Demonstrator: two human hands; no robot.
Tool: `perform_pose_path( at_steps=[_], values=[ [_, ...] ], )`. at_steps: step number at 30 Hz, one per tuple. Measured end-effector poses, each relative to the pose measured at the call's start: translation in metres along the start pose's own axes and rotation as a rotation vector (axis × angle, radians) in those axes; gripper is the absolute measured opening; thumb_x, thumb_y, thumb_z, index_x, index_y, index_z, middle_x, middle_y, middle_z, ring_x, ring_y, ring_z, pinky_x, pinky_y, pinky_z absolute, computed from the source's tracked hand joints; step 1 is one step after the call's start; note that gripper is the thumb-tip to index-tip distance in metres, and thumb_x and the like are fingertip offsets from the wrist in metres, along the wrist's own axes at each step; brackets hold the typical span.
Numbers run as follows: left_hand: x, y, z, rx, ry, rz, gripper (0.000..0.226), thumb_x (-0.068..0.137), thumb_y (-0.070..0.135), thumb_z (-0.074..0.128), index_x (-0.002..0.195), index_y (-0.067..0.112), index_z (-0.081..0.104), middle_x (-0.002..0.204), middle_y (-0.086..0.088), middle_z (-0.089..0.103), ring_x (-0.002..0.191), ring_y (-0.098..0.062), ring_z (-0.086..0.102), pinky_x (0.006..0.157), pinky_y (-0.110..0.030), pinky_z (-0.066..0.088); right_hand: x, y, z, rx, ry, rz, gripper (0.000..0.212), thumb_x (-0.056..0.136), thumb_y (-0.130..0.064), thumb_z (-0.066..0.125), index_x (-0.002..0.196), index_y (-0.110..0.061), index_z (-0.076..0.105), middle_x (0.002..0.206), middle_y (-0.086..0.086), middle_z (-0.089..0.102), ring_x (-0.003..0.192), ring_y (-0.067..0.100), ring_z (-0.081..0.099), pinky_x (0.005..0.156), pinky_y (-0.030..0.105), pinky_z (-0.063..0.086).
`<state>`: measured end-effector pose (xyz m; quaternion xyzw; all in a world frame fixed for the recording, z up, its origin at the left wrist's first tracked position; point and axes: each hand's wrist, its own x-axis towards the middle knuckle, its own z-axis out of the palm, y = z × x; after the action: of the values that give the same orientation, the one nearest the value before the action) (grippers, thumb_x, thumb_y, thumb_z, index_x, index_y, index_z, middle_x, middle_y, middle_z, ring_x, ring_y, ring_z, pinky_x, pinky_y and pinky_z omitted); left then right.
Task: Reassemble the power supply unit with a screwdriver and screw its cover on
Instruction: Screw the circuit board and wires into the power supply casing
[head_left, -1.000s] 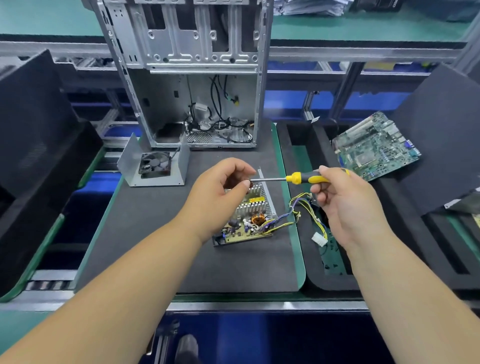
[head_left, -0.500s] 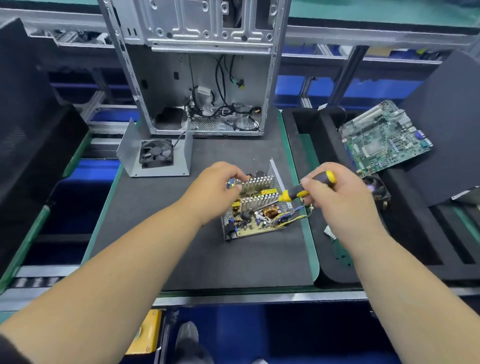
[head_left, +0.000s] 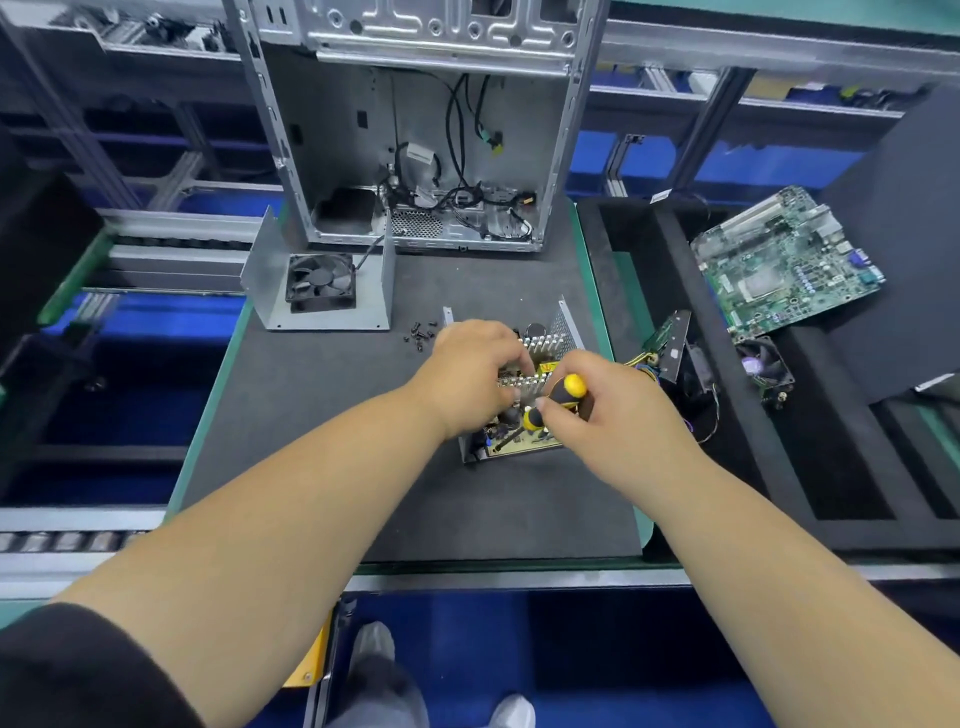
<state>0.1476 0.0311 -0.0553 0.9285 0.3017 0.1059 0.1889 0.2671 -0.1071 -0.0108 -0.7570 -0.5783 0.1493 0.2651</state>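
The cover (head_left: 317, 291), with its fan facing up, is sitting at the back left of the mat (head_left: 322, 467), well apart from the power supply (head_left: 524, 410) at the middle; loose screws (head_left: 420, 335) are lying between them, near enough for a forearm to scatter. The left hand (head_left: 470, 371) is curling over the fins, steadying the board; if it slackens, the board could shift. The right hand (head_left: 597, 402) is gripping the screwdriver (head_left: 558, 397), tip down at the near edge; a slip could gouge components. To the right, wires (head_left: 641, 361) are trailing toward a tray (head_left: 831, 467) holding a circuit board (head_left: 784, 265).
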Motion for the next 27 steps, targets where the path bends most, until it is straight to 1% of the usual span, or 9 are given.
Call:
perform_pose_path(
  at_steps=[7, 14, 16, 19, 24, 27],
  values=[
    [-0.001, -0.002, 0.002, -0.038, 0.01, -0.007, 0.024, 0.083, 0.028, 0.071, 0.106, 0.032, 0.067, 0.117, 0.01, 0.056, 0.119, -0.016, 0.045, 0.104, -0.03, 0.021, 0.002, -0.002, 0.003, -0.002, -0.021, -0.02, 0.014, 0.087, -0.034, 0.064, 0.082, -0.025, 0.054, 0.064, -0.006, 0.054, 0.064, 0.014, 0.05, 0.061, 0.034, 0.044],
    [0.0, -0.005, 0.004, -0.035, 0.002, 0.006, 0.023, 0.083, 0.027, 0.071, 0.106, 0.03, 0.067, 0.113, 0.01, 0.055, 0.118, -0.016, 0.045, 0.095, -0.026, 0.019, 0.006, -0.004, 0.003, -0.033, -0.025, -0.037, 0.015, 0.085, -0.034, 0.065, 0.08, -0.028, 0.053, 0.062, -0.007, 0.053, 0.064, 0.01, 0.05, 0.06, 0.034, 0.045],
    [0.0, -0.006, 0.004, -0.044, 0.001, 0.006, 0.023, 0.083, 0.027, 0.071, 0.106, 0.03, 0.067, 0.114, 0.01, 0.055, 0.118, -0.016, 0.045, 0.097, -0.027, 0.019, 0.005, -0.004, 0.003, -0.042, -0.035, -0.048, 0.014, 0.084, -0.034, 0.065, 0.081, -0.028, 0.053, 0.061, -0.008, 0.051, 0.063, 0.009, 0.049, 0.059, 0.033, 0.044],
    [0.001, -0.005, 0.004, -0.031, -0.01, 0.005, 0.022, 0.085, 0.03, 0.071, 0.106, 0.032, 0.066, 0.115, 0.01, 0.055, 0.119, -0.016, 0.045, 0.102, -0.031, 0.022, 0.004, -0.005, 0.004, -0.061, -0.048, -0.07, 0.014, 0.085, -0.034, 0.065, 0.082, -0.029, 0.052, 0.061, -0.009, 0.05, 0.063, 0.009, 0.048, 0.057, 0.031, 0.04],
    [0.0, -0.004, 0.003, -0.036, -0.002, 0.014, 0.018, 0.085, 0.027, 0.069, 0.102, 0.03, 0.066, 0.111, 0.01, 0.054, 0.117, -0.018, 0.046, 0.102, -0.033, 0.023, 0.006, -0.008, 0.001, -0.069, -0.087, -0.077, 0.014, 0.086, -0.031, 0.067, 0.085, -0.026, 0.054, 0.06, -0.009, 0.049, 0.062, 0.01, 0.046, 0.059, 0.034, 0.042],
    [0.0, -0.005, 0.004, -0.041, 0.006, 0.014, 0.017, 0.083, 0.026, 0.07, 0.099, 0.028, 0.066, 0.105, 0.012, 0.05, 0.116, -0.019, 0.046, 0.102, -0.033, 0.023, 0.014, -0.014, -0.005, -0.149, -0.15, -0.075, 0.019, 0.084, -0.032, 0.069, 0.082, -0.024, 0.052, 0.063, -0.007, 0.052, 0.067, 0.019, 0.05, 0.058, 0.033, 0.042]
  ],
)
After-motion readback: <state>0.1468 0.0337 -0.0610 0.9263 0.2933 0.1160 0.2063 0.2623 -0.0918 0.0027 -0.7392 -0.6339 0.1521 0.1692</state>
